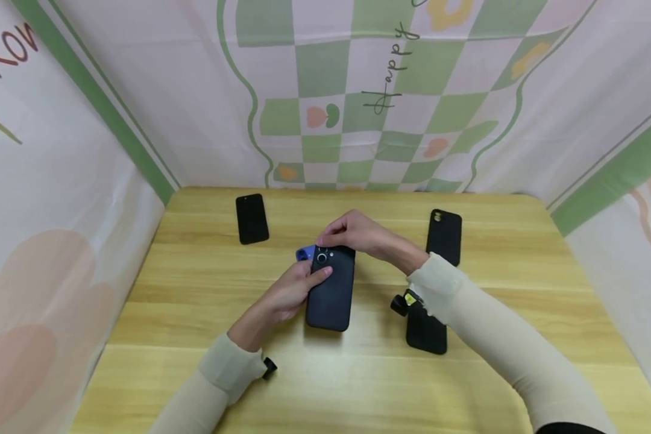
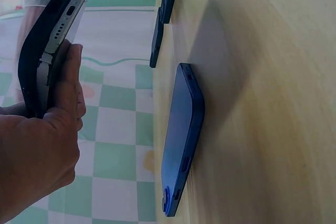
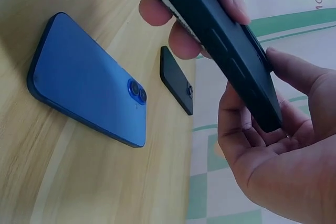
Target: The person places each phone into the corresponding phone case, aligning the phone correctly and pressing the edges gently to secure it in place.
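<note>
Head view: wood-grain table (image 1: 190, 301) fills lower frame; green-and-white checkered cloth (image 1: 325, 72) stands behind, upper centre. Black-cased phone (image 1: 330, 298) at frame centre, above table; left hand (image 1: 289, 292) grips its side, right hand (image 1: 360, 232) pinches its top end. Blue phone (image 3: 89, 82) lies on table.

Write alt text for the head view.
A left hand and right hand grip a black-cased phone above a pale wooden tabletop, partly hiding a blue phone. A flat black phone lies rear left; two black, rectangular phone-sized objects lie right.
</note>
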Motion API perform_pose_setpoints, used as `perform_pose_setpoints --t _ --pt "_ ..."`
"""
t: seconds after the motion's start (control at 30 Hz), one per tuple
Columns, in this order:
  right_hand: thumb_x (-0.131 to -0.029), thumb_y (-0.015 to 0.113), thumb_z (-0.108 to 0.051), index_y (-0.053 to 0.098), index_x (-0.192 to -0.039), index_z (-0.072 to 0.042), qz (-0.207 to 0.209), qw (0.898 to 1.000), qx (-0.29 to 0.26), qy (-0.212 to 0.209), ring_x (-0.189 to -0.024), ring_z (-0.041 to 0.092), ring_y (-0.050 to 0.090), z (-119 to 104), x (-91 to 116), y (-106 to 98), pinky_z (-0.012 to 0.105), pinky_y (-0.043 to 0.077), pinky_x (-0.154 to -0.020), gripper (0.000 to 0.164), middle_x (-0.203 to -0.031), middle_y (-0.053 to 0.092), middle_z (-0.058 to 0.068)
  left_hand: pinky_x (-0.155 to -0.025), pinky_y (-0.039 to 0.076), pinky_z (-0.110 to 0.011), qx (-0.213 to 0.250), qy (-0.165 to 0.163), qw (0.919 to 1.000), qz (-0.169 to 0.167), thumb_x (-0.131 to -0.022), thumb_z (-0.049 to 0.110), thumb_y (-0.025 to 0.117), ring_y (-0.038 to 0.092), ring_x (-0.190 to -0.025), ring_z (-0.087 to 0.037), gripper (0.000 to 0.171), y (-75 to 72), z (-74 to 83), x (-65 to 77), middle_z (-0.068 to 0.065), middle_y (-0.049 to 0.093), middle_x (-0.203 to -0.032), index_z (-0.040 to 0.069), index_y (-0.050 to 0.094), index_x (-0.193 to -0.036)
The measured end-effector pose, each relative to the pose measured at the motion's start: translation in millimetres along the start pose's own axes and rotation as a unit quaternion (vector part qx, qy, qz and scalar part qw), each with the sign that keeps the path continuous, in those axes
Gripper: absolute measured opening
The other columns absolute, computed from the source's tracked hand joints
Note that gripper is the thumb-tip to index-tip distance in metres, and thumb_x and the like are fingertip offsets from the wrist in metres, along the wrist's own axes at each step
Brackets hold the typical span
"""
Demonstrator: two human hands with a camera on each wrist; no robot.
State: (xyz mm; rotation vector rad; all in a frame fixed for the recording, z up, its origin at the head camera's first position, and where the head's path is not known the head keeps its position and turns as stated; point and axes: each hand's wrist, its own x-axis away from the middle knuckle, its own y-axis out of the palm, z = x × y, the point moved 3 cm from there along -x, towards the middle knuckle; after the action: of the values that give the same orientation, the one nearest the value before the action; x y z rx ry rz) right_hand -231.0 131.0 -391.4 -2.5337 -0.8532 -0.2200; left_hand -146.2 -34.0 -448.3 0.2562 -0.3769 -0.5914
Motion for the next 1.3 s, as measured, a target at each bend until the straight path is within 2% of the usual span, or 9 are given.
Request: perform_pose_setpoints --t 0.23,0.47,0.67,0.87,1.0,1.17,1.3 --pt "-0.104 0.068 -0.01 0.08 -0.112 -0.001 -0.006 1.0 0.015 0.001 -0.109 0.021 0.069 0 1 1 0.027 0.055 -0.086 0.018 -0.114 0.078 0.01 -0.109 0.054 -0.04 -0.005 -0.003 0.9999 -0.013 -0.116 0.015 0.042 0.058 -0.137 -0.031 0.046 1.1 -0.7 -0.8 -0.024 0.056 -0.15 -0.005 0.038 -0.157" --pt "-0.103 0.068 -0.008 0.08 -0.108 -0.001 0.001 1.0 0.004 0.011 -0.098 0.019 0.067 -2 4 1 0.026 0.052 -0.076 0.015 -0.106 0.078 0.009 -0.109 0.054 -0.043 -0.007 -0.005 0.9999 -0.012 -0.116 0.013 0.043 0.06 -0.135 -0.031 0.045 2.4 0.5 -2.4 -0.025 0.057 -0.149 -0.005 0.039 -0.157" --pt "-0.102 0.073 -0.017 0.082 -0.108 -0.005 0.028 1.0 0.001 0.01 -0.102 0.022 0.068 -3 5 0 0.029 0.052 -0.079 0.016 -0.108 0.078 0.008 -0.108 0.055 -0.042 -0.014 0.006 0.9999 -0.001 -0.116 0.014 0.043 0.06 -0.134 -0.031 0.044 2.6 3.7 -1.7 -0.024 0.058 -0.147 -0.004 0.039 -0.156" --pt "-0.1 0.076 -0.02 0.083 -0.108 -0.005 0.027 1.0 -0.015 0.007 -0.105 0.023 0.068 0 6 -1 0.03 0.054 -0.083 0.018 -0.11 0.079 0.008 -0.106 0.056 -0.042 -0.015 0.007 0.9998 0.009 -0.116 0.014 0.043 0.063 -0.129 -0.03 0.043 2.7 3.7 -1.8 -0.025 0.061 -0.144 -0.004 0.041 -0.155" --pt "-0.1 0.076 -0.018 0.081 -0.11 -0.003 0.026 0.999 -0.038 0.014 -0.098 0.02 0.071 5 8 -4 0.03 0.059 -0.082 0.019 -0.108 0.079 0.009 -0.107 0.056 -0.042 -0.01 0.006 0.9995 0.03 -0.116 0.016 0.044 0.064 -0.13 -0.03 0.044 0.6 3.5 -1.8 -0.023 0.062 -0.144 -0.004 0.042 -0.155" --pt "-0.1 0.074 -0.014 0.078 -0.111 0.001 0.028 0.996 -0.078 0.027 -0.083 0.018 0.074 11 13 -7 0.042 0.065 -0.084 0.019 -0.098 0.078 0.008 -0.108 0.055 -0.04 0.003 0.013 0.9971 0.075 -0.116 0.017 0.046 0.062 -0.133 -0.029 0.043 -4.9 6.0 -2.0 -0.021 0.063 -0.145 -0.004 0.047 -0.152" --pt "-0.101 0.074 -0.014 0.077 -0.105 0.002 0.031 0.994 -0.096 0.032 -0.078 0.017 0.072 15 16 -8 0.039 0.065 -0.081 0.016 -0.089 0.075 0.005 -0.108 0.055 -0.04 0.009 0.014 0.9959 0.089 -0.116 0.018 0.045 0.061 -0.134 -0.028 0.042 -6.8 8.1 -2.4 -0.021 0.063 -0.145 -0.003 0.048 -0.152"
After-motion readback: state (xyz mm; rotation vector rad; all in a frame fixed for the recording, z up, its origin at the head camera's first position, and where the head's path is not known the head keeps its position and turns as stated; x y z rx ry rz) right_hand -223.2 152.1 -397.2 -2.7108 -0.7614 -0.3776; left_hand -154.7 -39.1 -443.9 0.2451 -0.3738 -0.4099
